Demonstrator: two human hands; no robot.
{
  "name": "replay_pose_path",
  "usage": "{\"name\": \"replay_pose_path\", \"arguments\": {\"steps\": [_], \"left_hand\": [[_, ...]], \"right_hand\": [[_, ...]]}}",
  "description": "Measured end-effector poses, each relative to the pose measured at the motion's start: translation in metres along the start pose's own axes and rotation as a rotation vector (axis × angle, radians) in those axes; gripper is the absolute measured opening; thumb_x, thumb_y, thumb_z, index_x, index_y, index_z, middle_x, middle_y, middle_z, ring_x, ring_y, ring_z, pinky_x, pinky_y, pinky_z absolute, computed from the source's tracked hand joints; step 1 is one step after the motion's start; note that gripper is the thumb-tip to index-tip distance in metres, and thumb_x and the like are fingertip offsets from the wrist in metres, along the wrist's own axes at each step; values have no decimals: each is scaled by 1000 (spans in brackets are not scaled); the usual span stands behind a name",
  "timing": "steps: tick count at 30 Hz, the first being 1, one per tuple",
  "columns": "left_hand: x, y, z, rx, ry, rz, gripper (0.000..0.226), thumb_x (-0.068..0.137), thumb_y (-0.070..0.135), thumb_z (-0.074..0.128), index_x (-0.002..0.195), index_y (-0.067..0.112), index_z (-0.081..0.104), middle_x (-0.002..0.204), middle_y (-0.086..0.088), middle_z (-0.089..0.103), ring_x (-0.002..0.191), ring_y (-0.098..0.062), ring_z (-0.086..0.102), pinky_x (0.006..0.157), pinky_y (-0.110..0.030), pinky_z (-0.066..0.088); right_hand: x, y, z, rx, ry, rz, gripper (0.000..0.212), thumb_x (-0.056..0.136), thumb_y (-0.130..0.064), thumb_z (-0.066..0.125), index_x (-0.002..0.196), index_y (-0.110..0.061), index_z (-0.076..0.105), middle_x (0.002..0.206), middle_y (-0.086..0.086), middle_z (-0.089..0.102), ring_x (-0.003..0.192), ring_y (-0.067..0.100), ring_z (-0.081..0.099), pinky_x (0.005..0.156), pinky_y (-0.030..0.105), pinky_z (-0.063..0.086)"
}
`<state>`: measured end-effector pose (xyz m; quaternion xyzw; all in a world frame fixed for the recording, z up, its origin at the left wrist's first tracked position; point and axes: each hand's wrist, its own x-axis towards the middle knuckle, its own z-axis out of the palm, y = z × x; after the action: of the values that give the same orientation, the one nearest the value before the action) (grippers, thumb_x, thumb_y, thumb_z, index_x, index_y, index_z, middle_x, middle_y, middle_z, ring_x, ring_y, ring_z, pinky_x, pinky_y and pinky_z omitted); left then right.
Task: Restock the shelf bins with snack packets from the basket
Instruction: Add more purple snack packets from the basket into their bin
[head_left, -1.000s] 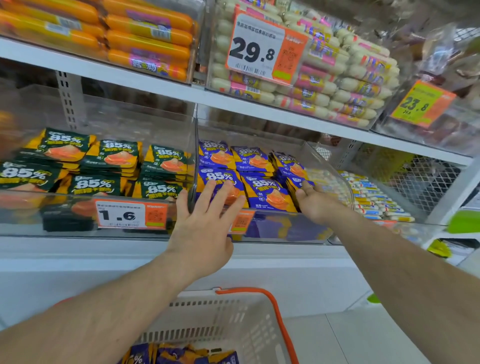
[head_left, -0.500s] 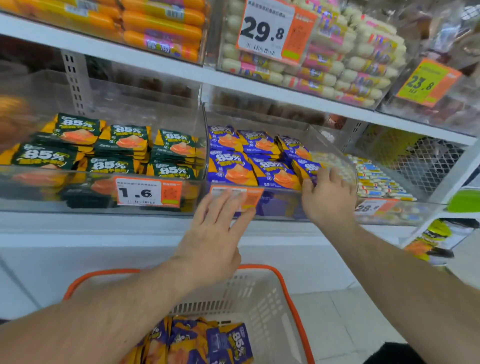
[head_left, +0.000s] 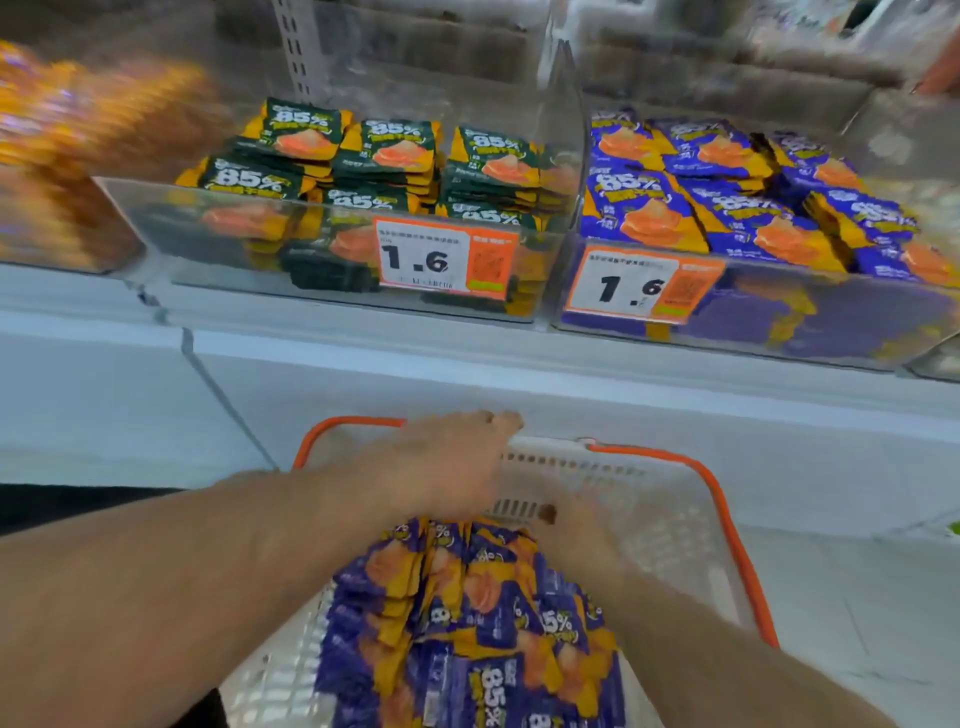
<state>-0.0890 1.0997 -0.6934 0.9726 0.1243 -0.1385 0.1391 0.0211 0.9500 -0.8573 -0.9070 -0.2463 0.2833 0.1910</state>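
**Two hands at the packet heap in the basket, below two stocked bins**

We count two clear plastic bins on the white shelf (head_left: 467, 358). The left bin (head_left: 332, 291) holds green packets (head_left: 395, 148) in three stacks along its back wall and more along its front; the right bin (head_left: 779, 332) holds purple packets (head_left: 644, 213) in overlapping rows. Each bin carries one orange-and-white price tag (head_left: 447, 265), both reading 1.6, on its front wall. At the shelf's left edge we see a blurred orange mass that we cannot identify.

Below the shelf's front edge stands one white perforated plastic basket (head_left: 670, 525) with an orange rim-handle. Its near half contains a loose heap of flat, glossy purple-and-orange snack packets (head_left: 467, 613), too many and too blurred for us to count.

Our left hand (head_left: 447, 467) reaches over the basket's far rim, knuckles up, fingers bent down onto the top of the heap; whether it grips a packet we cannot tell. Our right hand (head_left: 576, 530) lies against the heap's right side, motion-blurred, its grasp equally unclear.

The floor at the lower right is pale tile.
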Motion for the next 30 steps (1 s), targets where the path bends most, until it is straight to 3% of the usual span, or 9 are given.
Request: {"name": "replay_pose_path", "arguments": {"steps": [5, 8, 11, 14, 18, 20, 23, 26, 30], "left_hand": [[0, -16, 19, -13, -74, 20, 53, 96, 18, 49, 147, 22, 33, 135, -4, 50, 112, -24, 55, 86, -27, 44], [4, -23, 26, -33, -119, 24, 56, 95, 20, 48, 147, 25, 30, 136, -2, 51, 98, -20, 58, 79, -30, 54], [7, -24, 27, -50, -155, 25, 61, 93, 19, 46, 150, 28, 24, 140, 3, 49, 82, -13, 49, 59, -22, 48], [7, -19, 28, -53, -196, 16, 63, 94, 18, 45, 150, 31, 21, 141, 2, 51, 84, -14, 53, 70, -31, 55], [8, -18, 28, -51, -231, 11, 62, 95, 19, 44, 151, 31, 19, 143, 1, 50, 80, -13, 53, 71, -29, 53], [9, -17, 29, -40, -239, 10, 63, 95, 19, 44, 151, 31, 19, 140, 1, 53, 80, -12, 58, 69, -30, 56], [11, -18, 29, -39, -254, 9, 61, 95, 21, 45, 151, 31, 21, 141, 5, 51, 72, -8, 49, 59, -20, 45], [12, -18, 25, -26, -252, 7, 61, 94, 23, 46, 150, 31, 24, 140, 4, 52, 80, -11, 52, 65, -23, 49], [14, -17, 19, -11, -290, 9, 58, 95, 20, 45, 150, 29, 28, 140, 1, 48, 76, -10, 52, 59, -21, 48]], "right_hand": [[-7, 1, 57, 223, -341, 335, 9, 101, -14, 48, 101, -21, 42, 65, -3, 38, 47, 9, 28, 38, 21, 25], [-3, 4, 74, 243, -270, 399, 36, 94, -14, 56, 68, -21, 33, 52, -5, 35, 42, 7, 27, 39, 24, 26], [3, 2, 77, 248, -266, 460, 44, 83, -9, 60, 65, -25, 23, 30, -10, 31, 32, 8, 26, 32, 16, 17], [6, -1, 77, 272, -277, 497, 36, 75, -13, 65, 74, -19, 30, 52, -2, 41, 43, 12, 39, 32, 16, 21], [6, -2, 81, 251, -279, 452, 36, 78, -11, 67, 64, -18, 34, 31, -6, 38, 32, 8, 35, 33, 17, 22], [5, 1, 85, 203, -265, 418, 35, 82, -15, 69, 62, -15, 41, 43, -3, 43, 37, 10, 39, 41, 20, 30], [2, 4, 84, 78, -271, 339, 11, 91, -14, 63, 88, -14, 52, 71, 1, 53, 53, 12, 45, 44, 23, 33], [-3, 12, 76, -5, -281, 311, 22, 97, -9, 53, 117, -16, 57, 93, 2, 60, 64, 14, 50, 44, 24, 33], [-15, 19, 56, -192, -168, 278, 16, 95, -4, 50, 89, -19, 53, 75, 0, 51, 61, 17, 48, 45, 28, 35]]}}
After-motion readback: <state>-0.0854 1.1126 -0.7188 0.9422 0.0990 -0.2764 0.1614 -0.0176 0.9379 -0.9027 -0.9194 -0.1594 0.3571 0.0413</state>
